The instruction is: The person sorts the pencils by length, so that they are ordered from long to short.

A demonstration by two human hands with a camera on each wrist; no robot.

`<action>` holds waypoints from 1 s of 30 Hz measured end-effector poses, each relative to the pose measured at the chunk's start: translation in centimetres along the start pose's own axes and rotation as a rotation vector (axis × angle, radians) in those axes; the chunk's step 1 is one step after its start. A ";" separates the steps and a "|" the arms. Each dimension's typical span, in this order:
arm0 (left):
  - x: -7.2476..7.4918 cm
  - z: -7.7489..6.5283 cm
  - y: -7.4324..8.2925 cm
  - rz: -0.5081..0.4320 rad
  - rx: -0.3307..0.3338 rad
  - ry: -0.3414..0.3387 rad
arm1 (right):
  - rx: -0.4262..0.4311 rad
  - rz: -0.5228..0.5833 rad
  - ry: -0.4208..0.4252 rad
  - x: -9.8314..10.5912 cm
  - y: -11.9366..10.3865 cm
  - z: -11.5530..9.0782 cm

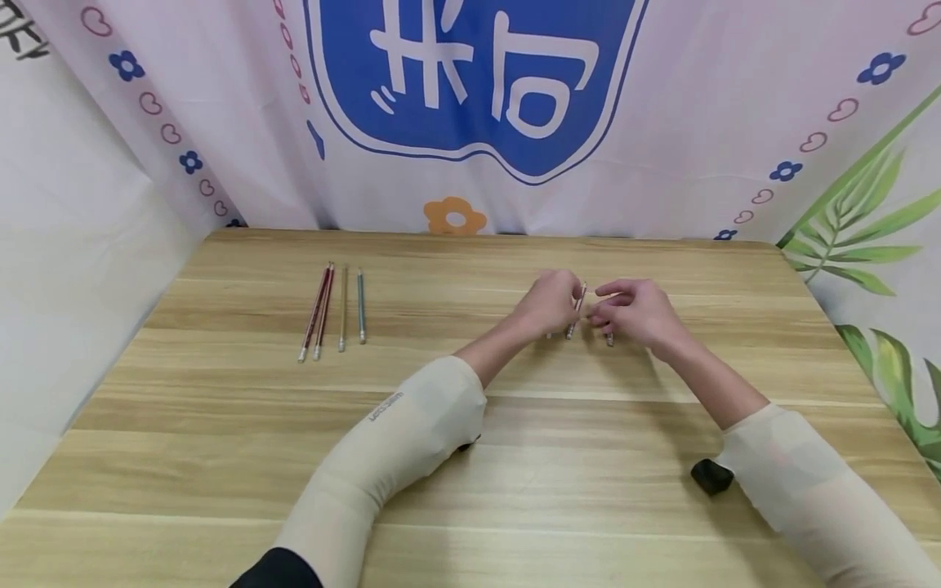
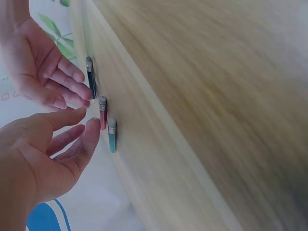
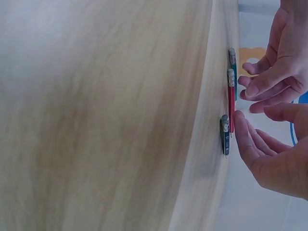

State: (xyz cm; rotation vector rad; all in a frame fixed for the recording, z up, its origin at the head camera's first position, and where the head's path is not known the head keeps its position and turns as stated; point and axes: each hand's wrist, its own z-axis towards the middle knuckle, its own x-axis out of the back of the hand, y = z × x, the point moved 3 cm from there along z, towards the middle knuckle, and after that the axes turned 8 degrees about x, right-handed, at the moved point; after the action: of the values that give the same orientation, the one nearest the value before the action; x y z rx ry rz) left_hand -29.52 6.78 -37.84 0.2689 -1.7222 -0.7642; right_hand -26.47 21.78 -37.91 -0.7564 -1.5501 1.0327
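Note:
Both hands hover close over the far right of the table, fingers loosely bent and facing each other. My left hand (image 1: 547, 302) is beside a red pencil (image 1: 577, 310), its fingertips near the shaft in the left wrist view. Under that hand lies a green pencil (image 2: 112, 137), mostly hidden in the head view. My right hand (image 1: 638, 312) is over a dark pencil (image 3: 224, 137), whose eraser end shows below the fingers. All three pencils lie with their eraser ends toward me. Neither hand grips anything.
On the left of the wooden table (image 1: 559, 490) lie two dark red pencils (image 1: 320, 314), a yellowish pencil (image 1: 343, 310) and a blue-green pencil (image 1: 361, 306), side by side. A printed cloth (image 1: 662, 196) hangs behind the table's far edge.

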 end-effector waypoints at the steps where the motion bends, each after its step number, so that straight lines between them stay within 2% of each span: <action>1: -0.1 0.1 0.1 0.010 -0.004 0.000 | -0.001 0.001 0.001 0.1 0.0 0.0; 4: -0.2 0.3 0.5 0.032 -0.006 -0.004 | -0.003 0.005 0.001 0.2 0.1 0.1; 18: -1.1 0.5 1.3 0.091 0.073 -0.022 | -0.043 0.040 -0.008 0.1 0.2 0.3; 25: -1.6 0.7 1.6 0.151 0.078 0.003 | -0.060 0.079 -0.015 0.1 0.2 0.3; 30: -1.7 0.8 1.8 0.148 0.088 0.011 | -0.068 0.100 -0.018 0.0 0.3 0.5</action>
State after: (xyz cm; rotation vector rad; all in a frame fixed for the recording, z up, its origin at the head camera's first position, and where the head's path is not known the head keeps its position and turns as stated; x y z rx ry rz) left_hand -29.37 9.32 -38.16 0.2029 -1.7462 -0.5792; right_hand -26.95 21.82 -38.21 -0.8812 -1.5829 1.0670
